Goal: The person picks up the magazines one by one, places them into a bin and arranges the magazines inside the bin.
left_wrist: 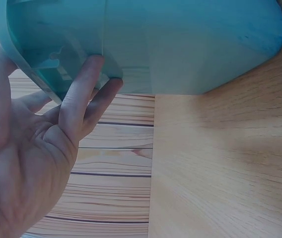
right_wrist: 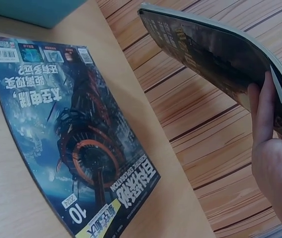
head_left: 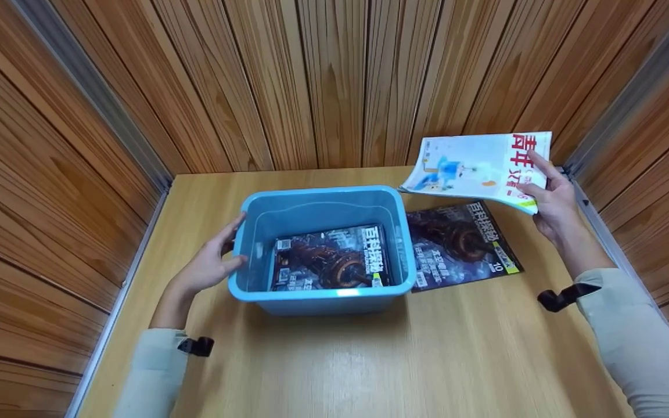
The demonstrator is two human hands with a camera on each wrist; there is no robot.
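A blue plastic bin stands on the wooden table with a dark magazine lying flat inside. My left hand rests on the bin's left wall, fingers straight against its rim. My right hand grips a white magazine with red characters by its right edge, lifted and tilted above the table; its dark underside shows in the right wrist view. Below it a second dark magazine lies flat just right of the bin.
Wooden slat walls close in the table at the back and both sides. Bare tabletop lies in front of the bin. Black wrist straps sit on both pale sleeves.
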